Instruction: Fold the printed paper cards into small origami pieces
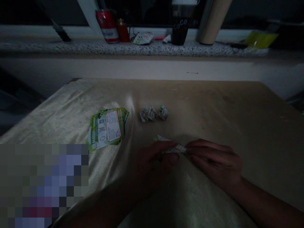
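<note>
Dim frame, print on the paper slip [171, 146] unreadable. Left hand [152, 166] and right hand [215, 163] both pinch it near the desk's [237, 120] near edge, fingers mostly hiding it. Behind: three folded pieces [154, 113], leaflet stack [108, 128]. Ledge [142, 47] holds can [108, 25], cup [180, 27].

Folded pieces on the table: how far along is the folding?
Done: three folded pieces lie in a row. In hand: left hand and right hand pinch one sheet, partly folded. Left: a stack of flat leaflets, count unclear.
</note>
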`<action>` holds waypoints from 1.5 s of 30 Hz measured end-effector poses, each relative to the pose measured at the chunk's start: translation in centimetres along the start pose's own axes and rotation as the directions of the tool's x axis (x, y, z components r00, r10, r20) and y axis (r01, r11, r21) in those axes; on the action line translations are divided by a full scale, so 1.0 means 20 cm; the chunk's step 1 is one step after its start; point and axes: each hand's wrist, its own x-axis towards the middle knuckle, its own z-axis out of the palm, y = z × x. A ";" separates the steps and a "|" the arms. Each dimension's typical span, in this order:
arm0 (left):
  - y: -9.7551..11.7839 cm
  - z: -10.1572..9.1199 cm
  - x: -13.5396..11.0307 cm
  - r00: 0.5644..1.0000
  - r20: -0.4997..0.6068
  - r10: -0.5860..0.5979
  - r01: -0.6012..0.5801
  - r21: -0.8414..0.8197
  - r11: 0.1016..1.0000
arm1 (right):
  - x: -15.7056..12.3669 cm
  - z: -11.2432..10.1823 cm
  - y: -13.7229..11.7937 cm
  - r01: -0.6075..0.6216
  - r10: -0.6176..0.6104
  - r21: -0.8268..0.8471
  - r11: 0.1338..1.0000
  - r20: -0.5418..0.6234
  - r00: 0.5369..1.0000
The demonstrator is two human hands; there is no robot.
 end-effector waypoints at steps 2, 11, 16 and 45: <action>0.00 0.01 0.01 0.999 -0.001 -0.037 0.037 -0.014 0.999 | -0.01 0.01 0.01 0.011 -0.012 0.010 1.000 0.029 1.000; -0.02 0.02 0.01 0.997 -0.053 -0.048 0.052 0.065 0.997 | 0.00 0.05 0.01 -0.264 0.253 0.205 0.942 0.079 0.964; -0.02 0.03 0.01 0.997 -0.078 0.026 -0.011 0.187 0.982 | -0.01 0.06 0.03 -0.472 0.465 0.390 0.790 0.121 0.877; -0.03 0.04 0.03 0.999 -0.041 -0.008 0.015 0.172 0.985 | -0.02 0.07 0.02 -0.662 0.577 0.382 0.645 0.324 0.750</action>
